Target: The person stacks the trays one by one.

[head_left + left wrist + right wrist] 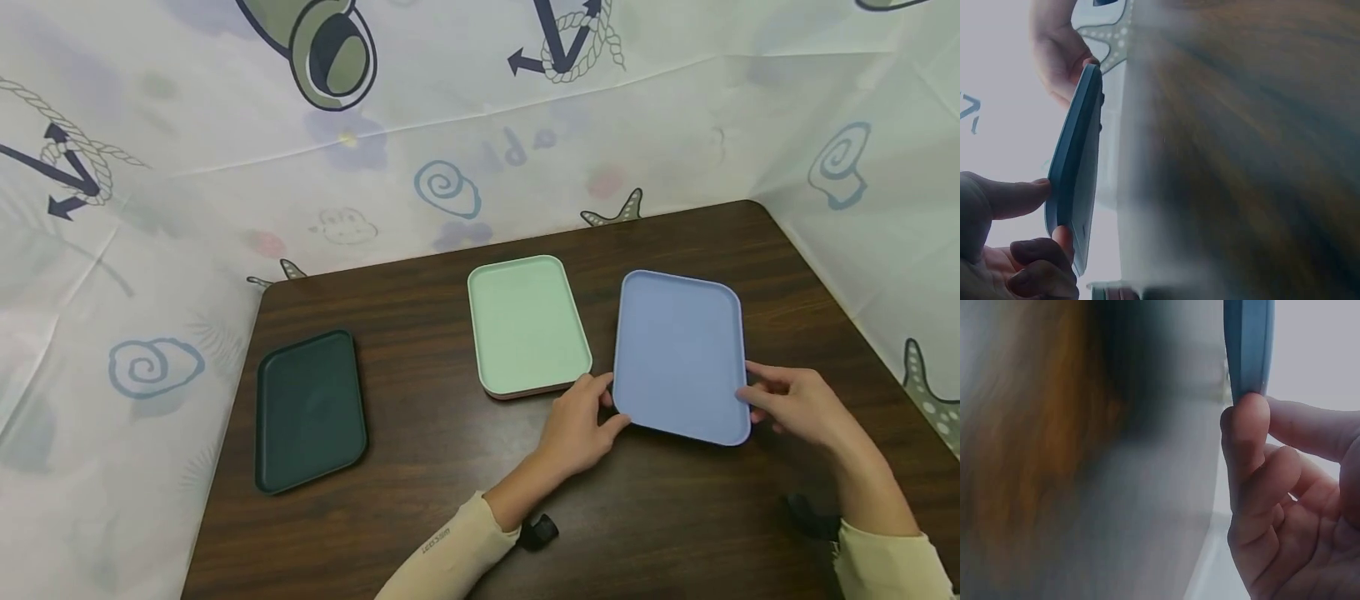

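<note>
A light blue rectangular tray (681,354) is held by both hands at the right part of the table. My left hand (577,427) pinches its near left corner, thumb on one side and a finger on the other. With thumb and fingertips, my right hand (801,407) grips the right edge toward the near end. In the left wrist view the blue tray (1072,162) appears edge-on, raised off the wood surface. The right wrist view shows only a strip of the blue tray (1249,350) above the curled fingers.
A pale green tray (528,325) lies left of the blue one, with a reddish-brown edge showing beneath it. Farther left is a dark green tray (311,412). Patterned white cloth (480,125) hangs behind and beside the brown wooden table (420,500).
</note>
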